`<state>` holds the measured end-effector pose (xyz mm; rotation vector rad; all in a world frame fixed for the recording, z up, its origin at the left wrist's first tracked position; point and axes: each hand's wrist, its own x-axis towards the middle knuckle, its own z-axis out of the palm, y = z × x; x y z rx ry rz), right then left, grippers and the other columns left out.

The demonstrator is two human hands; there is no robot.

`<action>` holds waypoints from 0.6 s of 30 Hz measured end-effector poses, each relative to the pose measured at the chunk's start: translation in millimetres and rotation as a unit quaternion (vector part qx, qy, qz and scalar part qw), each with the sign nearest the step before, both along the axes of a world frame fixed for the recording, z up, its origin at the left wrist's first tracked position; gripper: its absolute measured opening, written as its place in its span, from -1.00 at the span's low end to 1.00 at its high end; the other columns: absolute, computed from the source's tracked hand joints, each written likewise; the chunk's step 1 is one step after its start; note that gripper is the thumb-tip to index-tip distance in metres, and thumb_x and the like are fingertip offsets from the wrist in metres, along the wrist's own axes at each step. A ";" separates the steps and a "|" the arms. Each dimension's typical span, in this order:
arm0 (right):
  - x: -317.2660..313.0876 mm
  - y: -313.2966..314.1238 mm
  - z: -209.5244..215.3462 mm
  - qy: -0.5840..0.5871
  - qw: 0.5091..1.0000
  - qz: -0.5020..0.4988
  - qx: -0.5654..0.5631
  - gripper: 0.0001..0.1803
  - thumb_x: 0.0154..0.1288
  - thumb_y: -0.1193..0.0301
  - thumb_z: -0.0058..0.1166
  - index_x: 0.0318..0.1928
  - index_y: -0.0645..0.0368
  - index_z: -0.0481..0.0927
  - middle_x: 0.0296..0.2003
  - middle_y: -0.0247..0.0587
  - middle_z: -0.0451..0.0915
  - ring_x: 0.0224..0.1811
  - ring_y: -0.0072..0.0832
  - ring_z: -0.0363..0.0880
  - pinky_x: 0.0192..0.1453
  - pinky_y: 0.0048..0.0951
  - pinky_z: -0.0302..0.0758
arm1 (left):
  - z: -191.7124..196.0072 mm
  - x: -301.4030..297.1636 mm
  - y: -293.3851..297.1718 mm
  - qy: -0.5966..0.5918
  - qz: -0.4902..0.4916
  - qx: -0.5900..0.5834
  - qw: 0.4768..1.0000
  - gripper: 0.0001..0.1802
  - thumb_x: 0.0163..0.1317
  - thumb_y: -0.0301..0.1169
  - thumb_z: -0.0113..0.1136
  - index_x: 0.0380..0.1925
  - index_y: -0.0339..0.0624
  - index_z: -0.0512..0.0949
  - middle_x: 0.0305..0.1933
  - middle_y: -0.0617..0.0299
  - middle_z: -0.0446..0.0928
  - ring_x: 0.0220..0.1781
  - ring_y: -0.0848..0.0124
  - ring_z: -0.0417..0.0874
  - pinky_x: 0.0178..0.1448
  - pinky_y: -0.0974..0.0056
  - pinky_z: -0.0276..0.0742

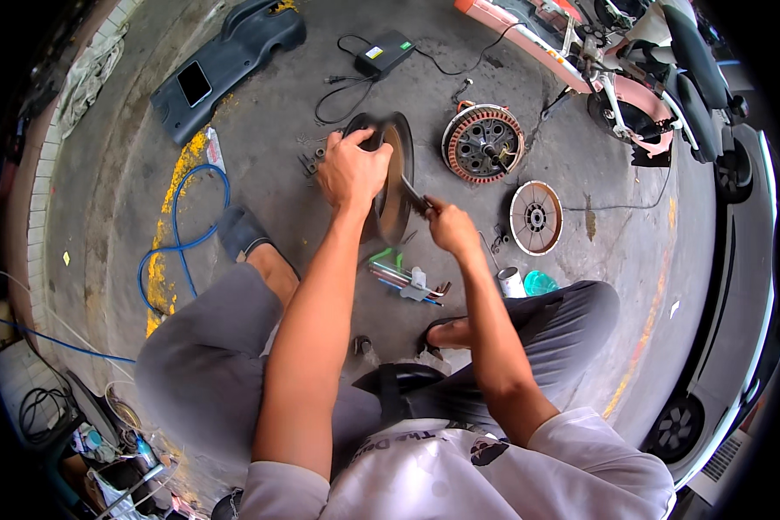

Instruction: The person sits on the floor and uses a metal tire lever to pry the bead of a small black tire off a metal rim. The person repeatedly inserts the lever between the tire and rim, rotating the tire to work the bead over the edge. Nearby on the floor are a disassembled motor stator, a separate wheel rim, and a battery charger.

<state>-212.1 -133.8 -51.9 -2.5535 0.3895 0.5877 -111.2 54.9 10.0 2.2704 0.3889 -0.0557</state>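
Note:
A black wheel (402, 224) stands on edge on the floor between my feet, its rusty-brown inner ring facing right. My left hand (353, 169) grips its top edge, fingers wrapped over the rim. In my right hand (452, 228) is a scraper-like tool (417, 198) with a dark handle and a narrow metal blade. The blade reaches to the inner ring; whether it touches cannot be made out. Right of the wheel lies a round motor stator (484, 143) with copper windings. Nearer, a round metal hub cover (536, 217) lies flat.
Hex keys (412, 282), a can (510, 282) and a teal round container (541, 283) lie near my right foot. Ahead are a black charger (383, 55) and a grey plastic panel (234, 65) bearing a phone. A blue hose (175, 230) curls left; a pink scooter (637, 108) stands far right.

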 end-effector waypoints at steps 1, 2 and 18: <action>8.8 1.5 24.7 -0.029 0.999 -0.009 -0.015 -0.55 0.57 0.23 0.06 0.38 -0.08 0.65 -0.04 0.31 0.75 0.08 0.24 0.73 0.20 0.13 0.63 | 3.9 -2.0 0.3 0.016 0.006 -0.001 1.000 -0.49 0.08 -0.06 0.44 0.08 0.21 0.85 0.18 0.17 0.70 0.19 0.00 0.74 0.32 -0.01 0.63; 12.7 11.3 53.7 -0.054 0.998 -0.008 -0.015 -0.55 0.57 0.24 0.05 0.38 -0.05 0.64 -0.04 0.29 0.75 0.08 0.23 0.73 0.20 0.13 0.62 | 0.8 -1.7 3.5 0.008 0.011 0.009 1.000 -0.49 0.08 -0.05 0.42 0.08 0.21 0.84 0.20 0.19 0.69 0.19 -0.01 0.75 0.31 -0.03 0.64; -22.5 38.7 0.2 -0.062 0.997 -0.047 0.011 -0.56 0.61 0.23 -0.07 0.37 -0.14 0.67 -0.04 0.27 0.76 0.04 0.29 0.73 0.14 0.24 0.64 | 1.8 -10.2 1.1 0.004 0.007 0.003 1.000 -0.48 0.12 -0.04 0.41 0.12 0.21 0.83 0.22 0.13 0.65 0.11 -0.03 0.79 0.24 -0.01 0.70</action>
